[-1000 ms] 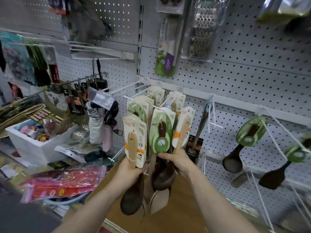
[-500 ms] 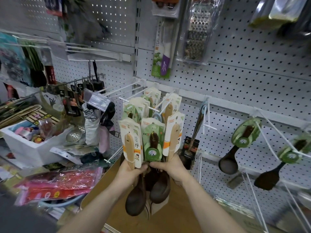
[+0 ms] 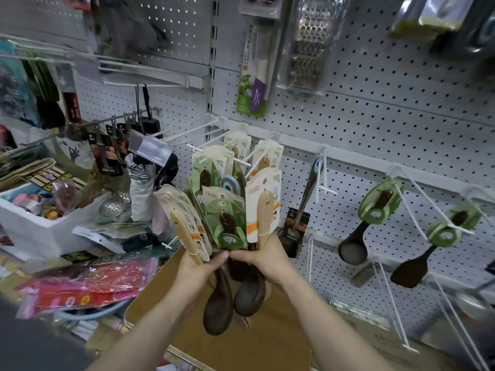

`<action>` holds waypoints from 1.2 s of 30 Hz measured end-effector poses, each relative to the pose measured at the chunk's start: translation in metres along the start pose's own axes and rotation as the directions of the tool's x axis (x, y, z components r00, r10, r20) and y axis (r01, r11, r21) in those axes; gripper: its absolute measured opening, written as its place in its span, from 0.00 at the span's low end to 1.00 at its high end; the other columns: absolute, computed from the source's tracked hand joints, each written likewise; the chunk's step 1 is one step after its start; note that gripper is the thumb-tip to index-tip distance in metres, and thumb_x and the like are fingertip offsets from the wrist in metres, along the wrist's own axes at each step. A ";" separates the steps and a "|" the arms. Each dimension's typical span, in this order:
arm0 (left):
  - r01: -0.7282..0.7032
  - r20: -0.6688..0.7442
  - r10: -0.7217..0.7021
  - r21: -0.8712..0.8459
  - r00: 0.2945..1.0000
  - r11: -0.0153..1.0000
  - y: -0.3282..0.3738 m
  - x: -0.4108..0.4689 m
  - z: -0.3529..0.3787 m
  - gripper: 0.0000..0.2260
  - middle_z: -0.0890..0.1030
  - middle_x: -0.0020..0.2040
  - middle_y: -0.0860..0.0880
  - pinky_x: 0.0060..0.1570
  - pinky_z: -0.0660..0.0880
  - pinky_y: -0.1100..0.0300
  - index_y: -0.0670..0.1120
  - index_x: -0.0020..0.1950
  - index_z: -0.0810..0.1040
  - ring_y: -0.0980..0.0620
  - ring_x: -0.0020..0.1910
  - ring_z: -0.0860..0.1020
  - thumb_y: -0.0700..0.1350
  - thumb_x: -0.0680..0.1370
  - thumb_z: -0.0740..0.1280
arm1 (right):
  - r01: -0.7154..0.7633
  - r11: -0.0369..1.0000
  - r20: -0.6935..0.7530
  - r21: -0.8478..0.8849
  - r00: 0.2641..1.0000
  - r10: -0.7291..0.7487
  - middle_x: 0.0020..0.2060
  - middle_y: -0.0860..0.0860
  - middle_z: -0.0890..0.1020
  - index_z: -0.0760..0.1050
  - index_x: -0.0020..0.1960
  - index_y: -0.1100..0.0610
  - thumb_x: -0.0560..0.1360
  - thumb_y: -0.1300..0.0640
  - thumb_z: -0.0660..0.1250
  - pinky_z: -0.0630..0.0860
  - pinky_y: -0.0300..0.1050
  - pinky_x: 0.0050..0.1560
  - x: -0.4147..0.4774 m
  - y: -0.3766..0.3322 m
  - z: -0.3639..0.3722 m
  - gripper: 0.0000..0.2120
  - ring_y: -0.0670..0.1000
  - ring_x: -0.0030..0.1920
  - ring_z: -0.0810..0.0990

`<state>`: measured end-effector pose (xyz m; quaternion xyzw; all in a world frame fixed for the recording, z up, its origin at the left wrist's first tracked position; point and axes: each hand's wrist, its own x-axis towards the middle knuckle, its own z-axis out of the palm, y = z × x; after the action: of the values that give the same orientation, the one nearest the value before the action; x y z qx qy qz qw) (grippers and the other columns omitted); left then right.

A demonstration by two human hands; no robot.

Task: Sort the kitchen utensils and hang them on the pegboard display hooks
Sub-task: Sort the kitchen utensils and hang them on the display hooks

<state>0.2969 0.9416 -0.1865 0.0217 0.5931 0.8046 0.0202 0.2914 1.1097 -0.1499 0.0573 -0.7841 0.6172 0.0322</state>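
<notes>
Carded wooden spoons (image 3: 229,226), one fanned bundle, bowls down, cards up, handles gripped jointly in left hand (image 3: 198,269) and right hand (image 3: 263,259), held before white pegboard (image 3: 375,116).

pegboard (image 3: 375,116): matt painted metal | spoons (image 3: 217,314): dark smooth wood | grater (image 3: 308,49): shiny metal, glossy plastic wrap

A pale grey pegboard wall (image 3: 375,108) is seen across the far side, evenly lit and divided by a slotted upright (image 3: 211,62). A brown cardboard surface (image 3: 254,349) lies near; a white foam box (image 3: 40,236) is set at left.
</notes>
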 end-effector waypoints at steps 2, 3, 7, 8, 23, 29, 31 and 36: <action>-0.025 0.016 0.025 -0.025 1.000 0.999 0.009 -0.004 0.002 0.20 0.84 0.53 0.48 0.59 0.74 0.51 0.46 0.58 0.79 0.48 0.57 0.81 0.41 0.66 0.74 | 0.014 1.000 -0.019 -0.018 1.000 -0.014 0.48 0.47 0.86 0.82 0.52 0.53 0.66 0.64 0.80 0.79 0.36 0.49 -0.005 -0.010 -0.002 0.17 0.44 0.49 0.84; -0.036 0.023 0.037 -0.035 0.999 0.999 0.013 -0.006 0.003 0.21 0.84 0.53 0.48 0.60 0.73 0.50 0.46 0.57 0.79 0.48 0.57 0.80 0.42 0.65 0.74 | 0.023 0.999 -0.027 -0.030 0.999 -0.024 0.48 0.47 0.86 0.82 0.53 0.53 0.66 0.63 0.80 0.79 0.36 0.49 -0.008 -0.015 -0.003 0.17 0.44 0.50 0.84; -0.063 0.038 0.064 -0.041 0.997 0.997 0.025 -0.015 0.004 0.19 0.84 0.53 0.50 0.61 0.72 0.50 0.49 0.55 0.80 0.49 0.57 0.80 0.43 0.65 0.75 | 0.030 0.998 -0.059 -0.060 0.998 -0.033 0.48 0.47 0.87 0.82 0.54 0.55 0.65 0.60 0.80 0.81 0.42 0.53 -0.017 -0.027 -0.002 0.18 0.45 0.50 0.85; -0.064 0.036 0.065 -0.042 0.997 0.997 0.026 -0.017 0.003 0.19 0.85 0.53 0.50 0.61 0.72 0.50 0.50 0.55 0.80 0.49 0.57 0.80 0.42 0.65 0.75 | 0.028 0.998 -0.063 -0.064 0.997 -0.032 0.48 0.47 0.86 0.82 0.54 0.55 0.65 0.59 0.81 0.81 0.44 0.54 -0.020 -0.028 0.000 0.18 0.45 0.50 0.85; -0.077 -0.080 0.079 0.029 0.994 0.997 0.025 -0.059 -0.005 0.17 0.84 0.54 0.48 0.61 0.74 0.49 0.45 0.59 0.79 0.48 0.56 0.81 0.35 0.72 0.72 | 0.042 0.999 0.060 0.032 0.997 -0.044 0.42 0.43 0.86 0.82 0.52 0.53 0.68 0.64 0.79 0.76 0.33 0.38 -0.053 -0.022 0.012 0.15 0.40 0.40 0.83; -0.093 -0.163 0.097 0.031 0.982 0.995 0.032 -0.082 0.002 0.16 0.84 0.53 0.45 0.58 0.76 0.51 0.42 0.58 0.79 0.47 0.54 0.82 0.33 0.72 0.71 | 0.037 0.997 0.103 0.061 0.994 -0.043 0.44 0.45 0.87 0.82 0.54 0.55 0.67 0.61 0.80 0.75 0.38 0.34 -0.059 -0.022 0.013 0.16 0.40 0.36 0.81; -0.100 -0.200 0.105 0.034 0.974 0.994 0.030 -0.091 0.000 0.17 0.84 0.54 0.44 0.59 0.75 0.49 0.41 0.59 0.78 0.46 0.55 0.82 0.33 0.72 0.72 | 0.033 0.996 0.117 0.081 0.992 -0.043 0.42 0.44 0.86 0.82 0.54 0.55 0.67 0.61 0.80 0.75 0.37 0.33 -0.066 -0.021 0.018 0.17 0.40 0.36 0.81; -0.127 -0.275 0.136 0.050 0.952 0.991 0.030 -0.119 -0.004 0.16 0.85 0.52 0.47 0.54 0.78 0.56 0.42 0.58 0.79 0.50 0.53 0.82 0.32 0.72 0.70 | 0.007 0.994 0.196 0.111 0.980 -0.029 0.41 0.42 0.86 0.83 0.53 0.55 0.68 0.61 0.79 0.75 0.34 0.35 -0.079 -0.017 0.029 0.15 0.38 0.39 0.82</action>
<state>0.4153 0.9220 -0.1607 -0.0516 0.6000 0.7897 -0.1170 0.3728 1.0812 -0.1501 0.1271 -0.7476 0.6504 -0.0434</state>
